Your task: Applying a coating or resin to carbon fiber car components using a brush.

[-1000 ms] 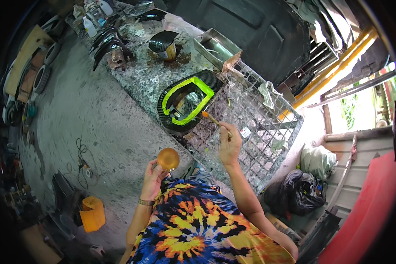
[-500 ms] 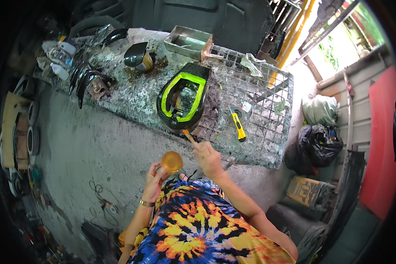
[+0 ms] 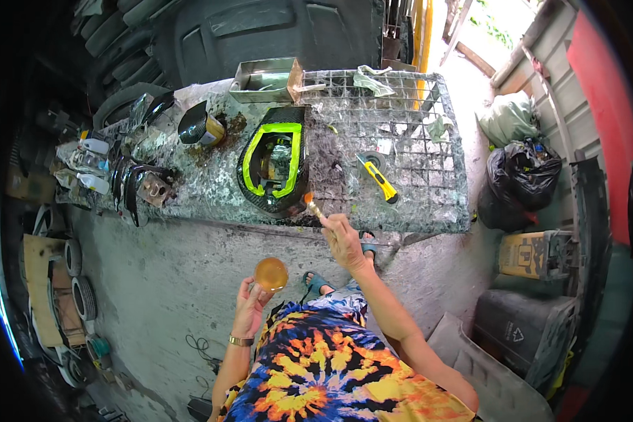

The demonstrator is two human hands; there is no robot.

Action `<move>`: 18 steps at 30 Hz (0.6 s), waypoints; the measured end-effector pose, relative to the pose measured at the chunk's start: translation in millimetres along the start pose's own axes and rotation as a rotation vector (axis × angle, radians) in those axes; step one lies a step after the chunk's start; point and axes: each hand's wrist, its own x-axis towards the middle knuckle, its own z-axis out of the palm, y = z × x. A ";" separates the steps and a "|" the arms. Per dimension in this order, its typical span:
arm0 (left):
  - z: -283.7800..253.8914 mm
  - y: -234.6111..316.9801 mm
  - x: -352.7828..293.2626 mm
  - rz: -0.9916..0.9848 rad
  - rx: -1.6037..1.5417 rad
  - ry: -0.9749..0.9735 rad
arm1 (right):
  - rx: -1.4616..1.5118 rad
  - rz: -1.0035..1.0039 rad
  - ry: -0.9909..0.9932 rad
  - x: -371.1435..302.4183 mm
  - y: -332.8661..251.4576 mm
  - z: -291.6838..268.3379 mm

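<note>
My left hand (image 3: 250, 305) holds a small clear cup of amber liquid (image 3: 271, 273) close to my chest. My right hand (image 3: 345, 240) grips a thin brush (image 3: 314, 208), its orange-tipped end touching the lower right edge of a black shell with a neon-green taped border (image 3: 272, 160). That shell lies flat on a mottled, stained workbench (image 3: 211, 197) in front of me.
A wire-mesh panel (image 3: 415, 141) covers the bench's right half, with a yellow utility knife (image 3: 380, 180) and crumpled rags on it. A metal tray (image 3: 262, 79), a tin and dark parts sit at the back and left. Black bags (image 3: 520, 183), crates and bins stand right.
The view has swung so the bench lies square ahead. My right hand has moved the brush from over the mesh down to the shell's lower right edge. The cup stays in my left hand.
</note>
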 end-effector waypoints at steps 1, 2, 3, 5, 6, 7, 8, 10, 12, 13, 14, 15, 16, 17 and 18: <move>-0.6 0.2 1.7 -0.012 0.007 0.004 | -0.030 0.016 -0.021 -5.6 1.3 2.6; -0.9 0.7 3.2 -0.024 0.013 0.007 | -0.028 0.019 -0.015 -9.9 3.9 3.1; 0.7 2.0 4.7 -0.025 0.019 0.005 | -0.043 0.042 -0.035 -10.5 3.5 1.4; 5.7 3.5 7.9 -0.028 0.029 0.003 | -0.058 0.064 -0.051 -10.0 3.6 -4.4; 8.1 4.1 9.4 -0.026 0.030 0.002 | -0.095 0.052 -0.136 -3.0 -0.4 -10.8; 11.1 3.9 10.5 -0.023 0.027 -0.006 | -0.133 0.040 -0.223 6.4 -6.8 -17.6; 13.0 4.1 11.5 -0.019 0.023 -0.013 | -0.134 0.039 -0.225 18.0 -14.1 -21.0; 14.7 0.6 17.0 -0.026 0.022 -0.027 | -0.040 0.008 -0.176 44.7 -29.0 -29.5; 16.3 -3.7 21.3 -0.025 0.014 -0.029 | 0.036 0.030 -0.111 60.4 -25.8 -31.0; 18.1 -5.2 23.8 -0.024 0.016 -0.037 | 0.116 0.052 -0.043 64.8 -26.1 -31.5; 20.0 -6.6 26.4 -0.023 0.018 -0.044 | 0.115 0.051 -0.052 64.1 -29.6 -36.0; 22.8 -7.1 28.7 -0.020 0.003 -0.035 | 0.123 0.089 -0.041 62.0 -37.6 -42.4; 26.9 -8.4 31.0 -0.009 0.014 -0.033 | 0.136 0.124 -0.034 57.9 -44.1 -47.0; 31.2 -9.4 33.9 0.002 0.023 -0.029 | 0.140 0.119 -0.056 49.9 -49.4 -49.2; 35.7 -10.5 36.4 0.008 0.005 -0.015 | 0.172 0.143 -0.156 39.1 -56.1 -52.4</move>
